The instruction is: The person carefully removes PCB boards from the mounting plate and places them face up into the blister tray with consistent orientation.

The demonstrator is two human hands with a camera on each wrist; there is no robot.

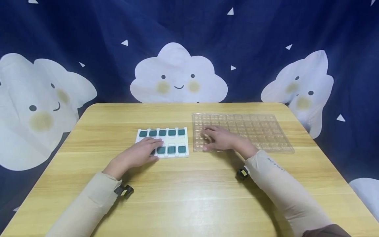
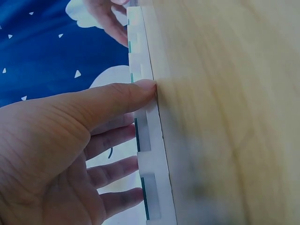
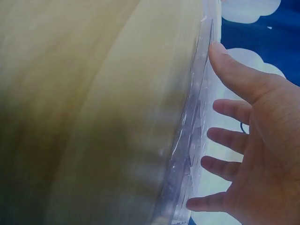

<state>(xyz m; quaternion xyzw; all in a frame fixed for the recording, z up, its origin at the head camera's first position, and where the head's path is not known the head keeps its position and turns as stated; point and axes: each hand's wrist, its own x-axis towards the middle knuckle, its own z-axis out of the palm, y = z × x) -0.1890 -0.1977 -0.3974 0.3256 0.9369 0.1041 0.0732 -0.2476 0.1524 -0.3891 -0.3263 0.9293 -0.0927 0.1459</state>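
A white tray lies on the table with two rows of small square green chips. My left hand rests over the tray's left part and hides some of the front row. In the left wrist view, its thumb touches the tray's near edge while the fingers stretch loosely over the top. To the right lies a clear plastic tray divided into many small pockets. My right hand hovers over its left end, fingers spread and slightly bent, holding nothing. The right wrist view shows the thumb close to the tray's edge.
Both trays lie flat on a light wooden table, side by side with a narrow gap between them. A dark blue curtain with white clouds hangs behind the table's far edge. Each sleeve carries a small black device at the wrist.
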